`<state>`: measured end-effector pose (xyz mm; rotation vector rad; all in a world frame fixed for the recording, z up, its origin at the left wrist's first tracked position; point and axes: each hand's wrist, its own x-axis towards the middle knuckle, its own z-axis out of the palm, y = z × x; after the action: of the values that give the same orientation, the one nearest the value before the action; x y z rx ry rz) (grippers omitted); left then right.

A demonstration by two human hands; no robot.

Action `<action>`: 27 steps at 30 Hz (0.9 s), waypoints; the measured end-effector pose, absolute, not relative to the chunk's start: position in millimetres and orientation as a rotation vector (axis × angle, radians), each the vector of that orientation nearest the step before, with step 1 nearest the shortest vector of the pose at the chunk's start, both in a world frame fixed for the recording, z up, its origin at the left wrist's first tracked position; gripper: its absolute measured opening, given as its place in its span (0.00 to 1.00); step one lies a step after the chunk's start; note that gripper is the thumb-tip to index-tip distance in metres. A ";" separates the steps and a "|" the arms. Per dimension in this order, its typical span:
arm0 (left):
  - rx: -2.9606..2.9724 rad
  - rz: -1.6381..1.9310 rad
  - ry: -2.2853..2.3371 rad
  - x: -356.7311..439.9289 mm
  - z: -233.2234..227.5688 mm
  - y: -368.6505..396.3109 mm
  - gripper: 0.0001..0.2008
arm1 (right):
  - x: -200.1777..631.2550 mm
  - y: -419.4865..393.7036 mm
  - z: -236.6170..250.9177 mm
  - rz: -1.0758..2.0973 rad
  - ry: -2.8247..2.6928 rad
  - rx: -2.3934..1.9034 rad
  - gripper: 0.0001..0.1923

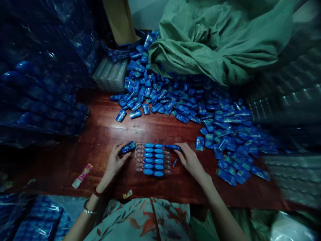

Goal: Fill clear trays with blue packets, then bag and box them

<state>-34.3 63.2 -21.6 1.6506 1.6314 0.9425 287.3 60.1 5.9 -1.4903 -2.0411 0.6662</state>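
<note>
A clear plastic tray (pixel 139 164) with moulded slots lies on the table before me. Two columns of blue rounded packs (pixel 148 160) fill its middle, while the outer slots on both sides show bare plastic. At the tray's upper left corner, my left hand (pixel 117 158) grips a small blue wrapped pack (pixel 128 147) between thumb and fingers. My right hand (pixel 187 156) holds another blue wrapped pack (pixel 173 147) at the upper right corner, its end over the tray's edge. The print on both packs is too small to read.
A large heap of blue wrapped packs (pixel 175 97) spreads from the back to the right, under a green sack (pixel 213 43). Stacked clear trays (pixel 110 75) stand at back left, more (pixel 296 180) at right. Filled, wrapped trays (pixel 42 97) rise at left. A pink wrapper (pixel 82 174) lies nearby.
</note>
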 end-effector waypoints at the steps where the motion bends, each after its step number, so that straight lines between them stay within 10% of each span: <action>1: 1.706 0.938 1.653 -35.4 -24.0 61.9 0.17 | 285.2 60.3 6.6 0.668 -2.055 -1.491 0.12; 13: 2.144 0.928 1.425 -18.4 -6.3 72.3 0.15 | 273.7 61.7 0.1 0.508 -2.182 -1.511 0.14; 27: 2.577 -0.086 1.169 -8.6 19.8 97.5 0.16 | 265.4 78.5 24.2 0.053 -2.839 -1.454 0.21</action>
<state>-8.6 97.5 19.8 2.5772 1.1693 -0.0862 265.4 78.5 24.2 -1.4543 -2.8391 0.0529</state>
